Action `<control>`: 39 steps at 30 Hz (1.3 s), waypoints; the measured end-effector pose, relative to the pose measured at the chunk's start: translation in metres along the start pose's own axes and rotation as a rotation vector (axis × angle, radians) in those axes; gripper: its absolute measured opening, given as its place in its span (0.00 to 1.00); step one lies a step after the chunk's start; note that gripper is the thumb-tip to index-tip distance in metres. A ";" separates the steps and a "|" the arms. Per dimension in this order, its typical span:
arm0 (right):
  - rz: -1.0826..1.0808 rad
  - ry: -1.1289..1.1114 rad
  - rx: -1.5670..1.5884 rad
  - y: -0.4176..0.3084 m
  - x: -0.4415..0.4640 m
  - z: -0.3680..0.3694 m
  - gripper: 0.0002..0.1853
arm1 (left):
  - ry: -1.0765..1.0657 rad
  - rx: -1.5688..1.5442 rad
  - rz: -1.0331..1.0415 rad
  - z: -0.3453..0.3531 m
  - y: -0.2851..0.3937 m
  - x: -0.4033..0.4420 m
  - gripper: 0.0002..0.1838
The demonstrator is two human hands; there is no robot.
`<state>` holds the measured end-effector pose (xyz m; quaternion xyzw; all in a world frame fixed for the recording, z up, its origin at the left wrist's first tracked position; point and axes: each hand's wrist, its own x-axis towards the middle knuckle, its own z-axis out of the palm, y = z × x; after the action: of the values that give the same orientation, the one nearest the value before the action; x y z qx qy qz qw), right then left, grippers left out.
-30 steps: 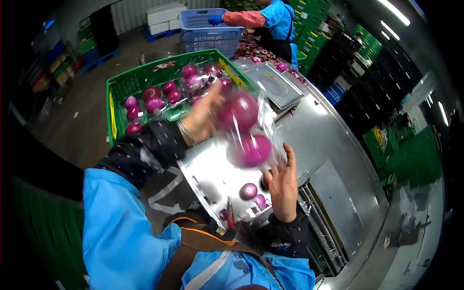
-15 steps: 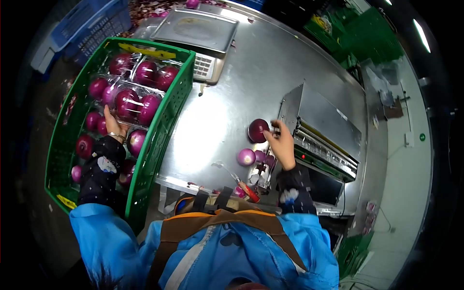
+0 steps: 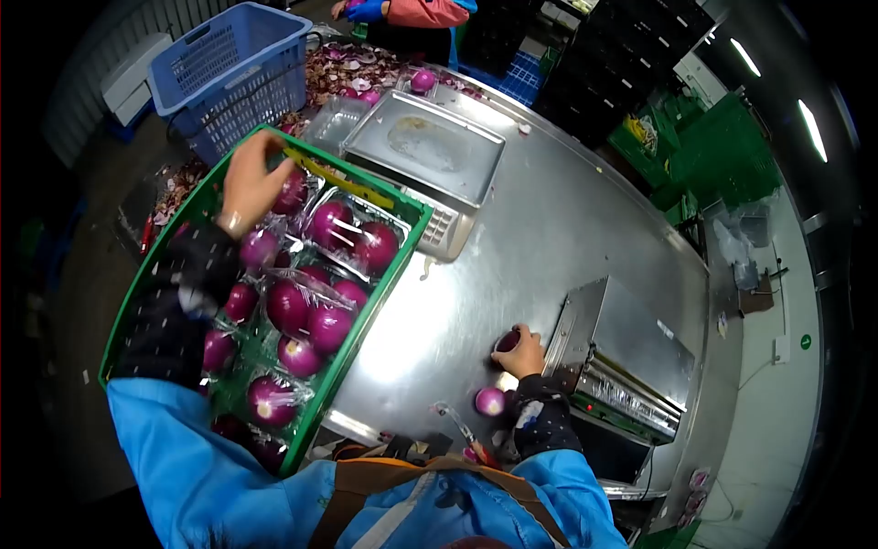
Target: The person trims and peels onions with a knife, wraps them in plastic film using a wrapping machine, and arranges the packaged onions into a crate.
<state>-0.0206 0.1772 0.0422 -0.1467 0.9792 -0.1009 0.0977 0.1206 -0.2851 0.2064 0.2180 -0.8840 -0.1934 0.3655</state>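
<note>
In the head view my right hand point(image 3: 524, 353) is closed around a dark red onion point(image 3: 506, 341) on the steel table. Beside its wrist lies a smaller purple onion point(image 3: 489, 401). My left hand point(image 3: 251, 183) is over the far end of the green crate point(image 3: 370, 316), thumb and fingers apart, next to a wrapped red onion point(image 3: 291, 190); its fingertips are partly hidden. Film-wrapped onions point(image 3: 288, 306) fill much of the crate, some paired in clear trays. A red-handled knife point(image 3: 480, 450) lies near the table's front edge.
A weighing scale point(image 3: 425, 146) stands behind the crate, and a film-wrapping machine point(image 3: 631, 352) is to the right. The blue basket point(image 3: 229, 73) sits far left beside onion skins point(image 3: 352, 69). Another person's sleeve point(image 3: 425, 11) shows at the back.
My left hand has moved from the crate's middle to its far end. My right hand has closed around the dark red onion. The view has shifted, showing more of the back.
</note>
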 end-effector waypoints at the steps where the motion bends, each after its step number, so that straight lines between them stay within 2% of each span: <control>1: 0.017 0.032 0.120 -0.008 0.011 -0.006 0.40 | -0.072 -0.031 0.022 0.021 -0.012 0.023 0.12; 2: 0.029 0.059 0.241 -0.014 0.025 -0.009 0.40 | -0.228 0.001 -0.003 0.042 -0.023 0.046 0.14; 4: -0.331 0.293 0.354 -0.040 0.069 -0.025 0.40 | -0.381 0.182 -0.108 0.090 -0.044 0.079 0.14; 5: -0.448 0.350 0.427 -0.063 0.091 -0.039 0.39 | -0.537 0.238 -0.148 0.107 -0.049 0.097 0.12; 6: -0.629 0.419 0.390 -0.083 0.117 -0.053 0.40 | -0.599 0.318 -0.158 0.125 -0.058 0.110 0.12; 7: -0.700 0.424 0.334 -0.113 0.134 -0.076 0.40 | -0.661 0.399 -0.168 0.141 -0.065 0.120 0.12; 10: -0.708 0.410 0.158 -0.182 0.188 -0.100 0.39 | -0.835 0.651 -0.161 0.171 -0.080 0.145 0.21; 14: -0.785 0.393 -0.031 -0.228 0.245 -0.083 0.41 | -0.928 0.775 -0.086 0.215 -0.127 0.159 0.27; 15: -0.790 0.353 -0.068 -0.232 0.253 -0.077 0.42 | -0.969 0.813 -0.015 0.229 -0.146 0.163 0.19; 17: -0.800 0.239 -0.132 -0.231 0.263 -0.063 0.44 | -0.961 0.818 -0.010 0.263 -0.183 0.169 0.18; 18: -0.854 0.312 -0.084 -0.225 0.271 -0.058 0.41 | -0.988 0.857 0.025 0.271 -0.193 0.168 0.19; 19: -0.798 0.343 -0.025 -0.226 0.269 -0.065 0.38 | -1.014 0.895 0.062 0.280 -0.204 0.168 0.19; 20: -0.719 0.212 0.121 -0.223 0.272 -0.082 0.33 | -1.045 0.923 0.082 0.284 -0.206 0.165 0.19; 21: -0.819 0.410 0.227 -0.209 0.284 -0.085 0.33 | -1.063 0.932 0.097 0.288 -0.203 0.159 0.18; 22: -0.849 0.480 0.279 -0.191 0.306 -0.089 0.29 | -1.078 0.943 0.109 0.288 -0.198 0.156 0.18; 23: -0.806 0.466 0.323 -0.180 0.316 -0.104 0.27 | -1.082 0.949 0.118 0.288 -0.192 0.156 0.18; 25: -0.543 0.198 0.571 -0.153 0.328 -0.123 0.28 | -1.085 0.961 0.135 0.284 -0.183 0.156 0.17; 27: -0.398 0.192 0.735 -0.137 0.329 -0.124 0.26 | -1.071 0.963 0.150 0.280 -0.178 0.158 0.17; 28: -0.386 0.218 0.672 -0.131 0.329 -0.124 0.25 | -1.062 0.960 0.155 0.277 -0.174 0.159 0.17; 29: -0.397 0.247 0.617 -0.126 0.331 -0.120 0.25 | -1.055 0.963 0.159 0.276 -0.170 0.161 0.17; 33: -0.385 0.179 0.726 -0.132 0.326 -0.100 0.23 | -0.991 1.001 0.241 0.267 -0.153 0.159 0.14; 35: -0.431 0.184 0.727 -0.140 0.328 -0.091 0.22 | -0.903 1.022 0.361 0.271 -0.164 0.162 0.14; 37: -0.570 0.229 0.664 -0.154 0.335 -0.078 0.22 | -0.821 1.016 0.487 0.268 -0.160 0.164 0.15; 38: -0.598 0.143 0.673 -0.172 0.325 -0.083 0.24 | -0.779 1.010 0.495 0.267 -0.154 0.162 0.14; 39: -0.698 0.189 0.622 -0.185 0.330 -0.077 0.30 | -0.784 1.009 0.429 0.269 -0.155 0.162 0.12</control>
<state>-0.2974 -0.0842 0.1043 -0.4209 0.7992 -0.4290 0.0079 -0.1409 -0.4499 0.0429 0.0951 -0.9571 0.2553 -0.0986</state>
